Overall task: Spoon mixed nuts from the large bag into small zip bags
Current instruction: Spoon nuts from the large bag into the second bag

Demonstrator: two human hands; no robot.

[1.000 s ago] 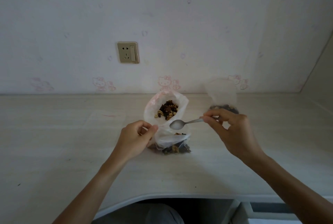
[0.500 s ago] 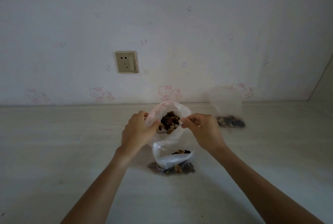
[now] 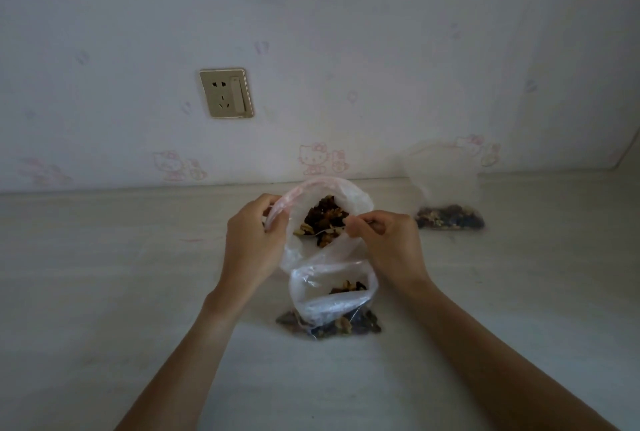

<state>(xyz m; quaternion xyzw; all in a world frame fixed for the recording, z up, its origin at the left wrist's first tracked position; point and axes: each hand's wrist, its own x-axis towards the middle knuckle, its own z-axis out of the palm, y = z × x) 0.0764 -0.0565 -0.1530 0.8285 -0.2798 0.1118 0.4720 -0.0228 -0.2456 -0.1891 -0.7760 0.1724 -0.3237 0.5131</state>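
The large clear bag (image 3: 356, 200) of mixed nuts (image 3: 323, 215) stands open in the middle of the table. My left hand (image 3: 252, 243) pinches its left rim and holds the mouth open. My right hand (image 3: 388, 240) grips a metal spoon (image 3: 329, 230) whose bowl lies down among the nuts inside the bag. Just in front stands a small zip bag (image 3: 329, 302), open at the top, with nuts at its bottom. A second small zip bag (image 3: 448, 215) with nuts sits at the back right.
The pale wooden table (image 3: 104, 274) runs back to a papered wall. A wall socket (image 3: 227, 92) sits above and left of the bags. A side panel rises at the far right edge.
My right hand carried the spoon from beside the large bag into its mouth, and the bowl now rests in the nuts. My left hand rose to grip the bag's rim. The camera tilted up.
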